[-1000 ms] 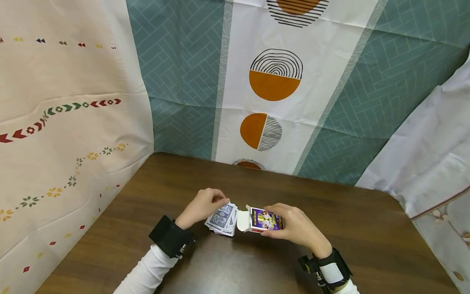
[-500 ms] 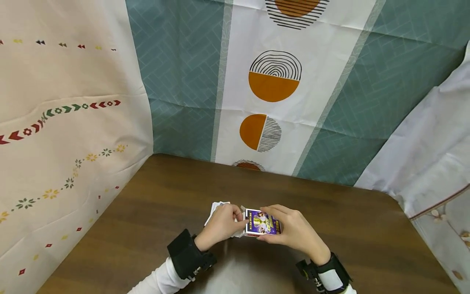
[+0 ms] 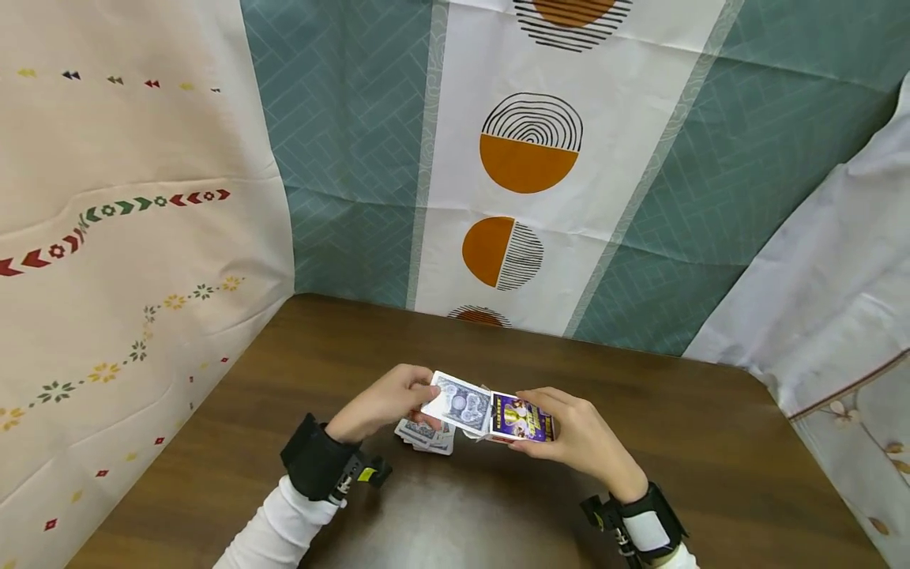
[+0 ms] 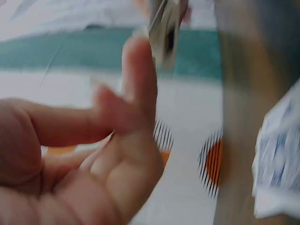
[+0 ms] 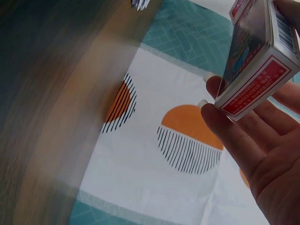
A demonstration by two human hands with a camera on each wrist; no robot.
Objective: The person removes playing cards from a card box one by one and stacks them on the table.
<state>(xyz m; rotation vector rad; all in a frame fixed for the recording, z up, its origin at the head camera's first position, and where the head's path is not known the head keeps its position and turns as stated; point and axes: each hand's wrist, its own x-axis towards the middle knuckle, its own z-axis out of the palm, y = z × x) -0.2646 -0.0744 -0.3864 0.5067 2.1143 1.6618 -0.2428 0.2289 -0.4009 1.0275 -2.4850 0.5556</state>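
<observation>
My left hand (image 3: 387, 401) pinches the left end of a blue-backed playing card (image 3: 465, 405) between thumb and fingers. The card's other end meets the open mouth of a purple card box (image 3: 524, 419). My right hand (image 3: 579, 435) grips that box by its long sides, thumb on the near edge. Below the held card, a loose pile of playing cards (image 3: 429, 438) lies on the table, partly covered by it and by the left hand. The right wrist view shows the box's red-labelled end (image 5: 255, 88) above the fingers. The left wrist view is blurred.
Both hands work over a brown wooden table (image 3: 341, 332). A patterned cloth (image 3: 355, 158) hangs along its back edge, with a cream cloth (image 3: 142, 316) at the left and a white one (image 3: 817, 300) at the right.
My left hand went from the pile rightward to the box mouth, then back left and now has the card stretched out from the box. The right hand with the box has barely shifted.
</observation>
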